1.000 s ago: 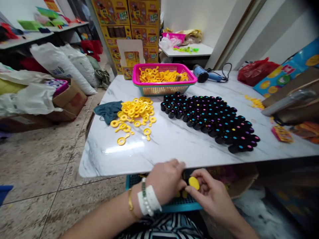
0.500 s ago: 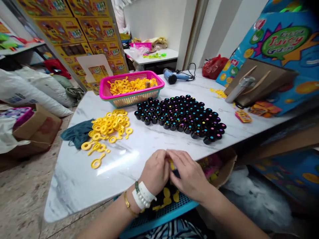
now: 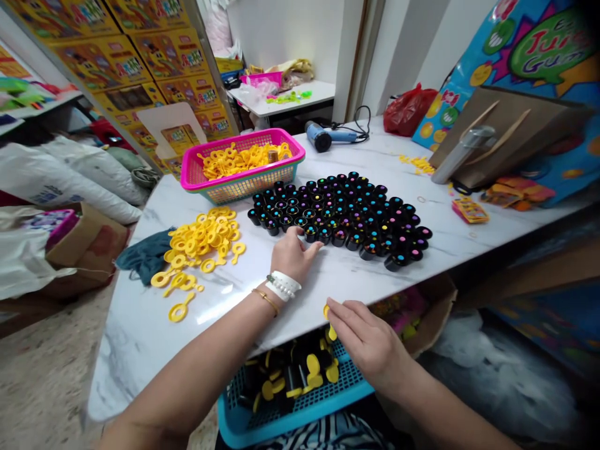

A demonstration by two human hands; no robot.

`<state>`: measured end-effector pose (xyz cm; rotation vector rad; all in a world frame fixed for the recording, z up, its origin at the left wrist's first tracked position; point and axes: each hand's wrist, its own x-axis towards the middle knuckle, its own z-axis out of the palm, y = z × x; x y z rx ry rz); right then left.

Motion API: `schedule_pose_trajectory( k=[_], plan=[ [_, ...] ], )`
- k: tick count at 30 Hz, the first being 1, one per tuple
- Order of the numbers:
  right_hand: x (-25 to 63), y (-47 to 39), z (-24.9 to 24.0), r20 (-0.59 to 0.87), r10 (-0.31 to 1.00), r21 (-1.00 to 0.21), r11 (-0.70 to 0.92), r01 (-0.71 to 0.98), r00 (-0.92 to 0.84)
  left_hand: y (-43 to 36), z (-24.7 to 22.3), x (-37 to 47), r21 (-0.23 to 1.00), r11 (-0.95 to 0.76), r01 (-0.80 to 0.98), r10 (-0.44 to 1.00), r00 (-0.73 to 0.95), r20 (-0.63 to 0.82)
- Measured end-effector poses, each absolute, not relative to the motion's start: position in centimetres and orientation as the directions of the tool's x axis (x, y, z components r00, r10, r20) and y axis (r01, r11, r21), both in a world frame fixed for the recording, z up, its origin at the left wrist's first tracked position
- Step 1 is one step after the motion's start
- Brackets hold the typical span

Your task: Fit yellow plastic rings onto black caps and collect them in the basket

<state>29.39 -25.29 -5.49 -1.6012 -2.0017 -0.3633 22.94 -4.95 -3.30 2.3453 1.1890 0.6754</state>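
Note:
My left hand (image 3: 293, 255) reaches over the table to the near edge of a cluster of small black cups (image 3: 344, 215) with coloured dots. Its thumb is spread from its fingers, which touch or almost touch a cup; their tips are partly hidden. My right hand (image 3: 368, 337) is closed near the table's front edge, with part of a yellow ring-ended wand (image 3: 327, 310) at its fingertips. Below it, a blue basket (image 3: 255, 428) holds black tubes with yellow round ends (image 3: 293, 378). Loose yellow ring-ended wands (image 3: 206, 236) lie piled on the left of the table.
A pink-rimmed basket (image 3: 192, 181) of yellow pieces stands behind the pile, beside a dark teal cloth (image 3: 143, 253). A blue heat gun (image 3: 323, 136), red bag (image 3: 410, 109) and brown paper bag (image 3: 510, 125) are farther back. An open carton (image 3: 438, 312) sits below the table at right.
My hands were together above the blue basket. The left has moved forward to the black cups; the right has stayed near the table edge. The basket's contents show more now.

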Motion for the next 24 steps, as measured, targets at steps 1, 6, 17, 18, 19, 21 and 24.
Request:
schedule_pose_trajectory(
  k=[1, 6, 17, 18, 19, 21, 24],
  plan=[
    [29.3, -25.2, -5.7, 0.574, 0.806, -0.15, 0.278, 0.949, -0.145, -4.9, -3.3, 23.2, 0.548, -0.548, 0.632, 0.824, 0.522, 0.222],
    [29.0, -24.3, -5.0, 0.558, 0.827, -0.455, 0.373, 0.809, -0.068, -4.4, -3.6, 24.1, 0.465, -0.558, 0.687, 0.823, 0.529, 0.205],
    [31.2, -19.1, -2.4, -0.116, 0.873, -0.99, -0.065, -0.123, 0.474, -8.0, -2.5, 16.9, 0.612, -0.62, 0.491, 0.689, 0.714, 0.126],
    [31.1, -18.8, -2.3, -0.143, 0.889, -0.985, -0.084, -0.152, 0.435, -8.6, -2.6, 16.3, 0.625, -0.627, 0.464, 0.673, 0.727, 0.136],
    [30.9, -18.5, -2.3, -0.17, 0.903, -0.979, -0.11, -0.169, 0.394, -9.0, -2.6, 15.9, 0.636, -0.631, 0.444, 0.664, 0.733, 0.146],
    [30.6, -18.2, -2.3, -0.209, 0.913, -0.975, -0.168, -0.143, 0.349, -9.4, -2.7, 15.5, 0.652, -0.631, 0.421, 0.659, 0.735, 0.163],
    [30.5, -18.0, -2.3, -0.151, 0.887, -0.983, -0.183, 0.03, 0.436, -9.3, -2.8, 15.7, 0.673, -0.624, 0.397, 0.647, 0.745, 0.16]
  ],
)
